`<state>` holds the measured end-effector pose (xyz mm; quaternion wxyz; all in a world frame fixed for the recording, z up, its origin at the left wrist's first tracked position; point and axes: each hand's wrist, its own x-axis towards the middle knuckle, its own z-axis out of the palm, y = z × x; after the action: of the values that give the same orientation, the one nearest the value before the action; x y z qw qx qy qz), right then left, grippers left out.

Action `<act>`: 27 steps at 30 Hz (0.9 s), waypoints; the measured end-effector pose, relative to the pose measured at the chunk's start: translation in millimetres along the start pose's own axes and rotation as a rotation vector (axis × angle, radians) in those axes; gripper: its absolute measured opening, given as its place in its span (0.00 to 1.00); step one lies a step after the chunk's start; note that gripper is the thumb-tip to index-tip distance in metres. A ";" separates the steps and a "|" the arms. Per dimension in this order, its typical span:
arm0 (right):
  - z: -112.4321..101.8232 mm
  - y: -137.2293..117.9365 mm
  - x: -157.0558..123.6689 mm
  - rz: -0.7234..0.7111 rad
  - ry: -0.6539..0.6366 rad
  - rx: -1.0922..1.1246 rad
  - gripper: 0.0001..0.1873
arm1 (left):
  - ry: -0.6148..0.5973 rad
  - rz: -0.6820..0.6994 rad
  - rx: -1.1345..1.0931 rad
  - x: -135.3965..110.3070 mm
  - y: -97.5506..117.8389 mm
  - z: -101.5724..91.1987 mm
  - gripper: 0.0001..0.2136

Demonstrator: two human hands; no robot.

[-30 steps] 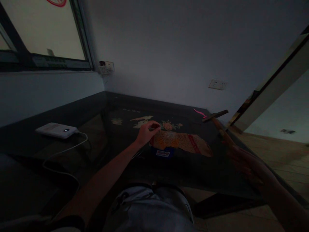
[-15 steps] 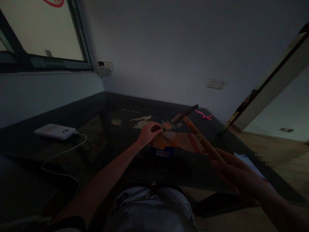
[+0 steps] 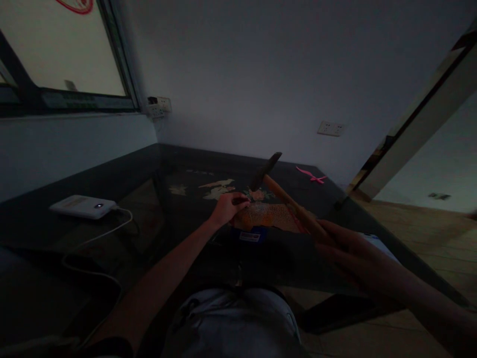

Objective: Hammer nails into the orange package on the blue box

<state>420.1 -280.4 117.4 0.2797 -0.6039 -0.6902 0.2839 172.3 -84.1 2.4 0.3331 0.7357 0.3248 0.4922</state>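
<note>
The room is dim. My right hand is closed round the wooden handle of a hammer. Its dark metal head hangs just above and to the right of my left hand. My left hand is pinched on something small that I cannot make out, at the left end of an orange patterned piece. That piece lies on a small blue block with a white label, on the dark glass table.
A white power bank with a white cable lies at the table's left. A pink ribbon sits at the far right corner. Wall sockets are behind the table. A doorway and wooden floor open on the right.
My right hand has swung the hammer from the table's right edge leftward, so its head now hovers by my left hand. My left hand has stayed in place.
</note>
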 end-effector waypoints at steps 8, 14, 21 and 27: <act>6.8 -2.0 13.7 0.022 -0.125 0.022 0.33 | 0.020 0.002 0.009 -1.1 -0.7 -0.3 0.05; 9.4 -4.3 21.3 -0.030 -0.118 -0.057 0.30 | 0.024 -0.013 0.016 -1.1 0.4 0.0 0.04; 10.9 -2.2 20.5 -0.104 -0.040 0.002 0.28 | 0.032 -0.022 0.018 -0.9 -3.3 -0.7 0.04; 11.4 3.0 17.9 -0.029 -0.047 -0.005 0.25 | -0.007 -0.007 0.072 -0.9 -4.2 -2.7 0.04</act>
<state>411.7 -262.9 108.3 0.2658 -0.5877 -0.7061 0.2922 168.8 -82.0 -0.7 0.3091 0.7477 0.3440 0.4765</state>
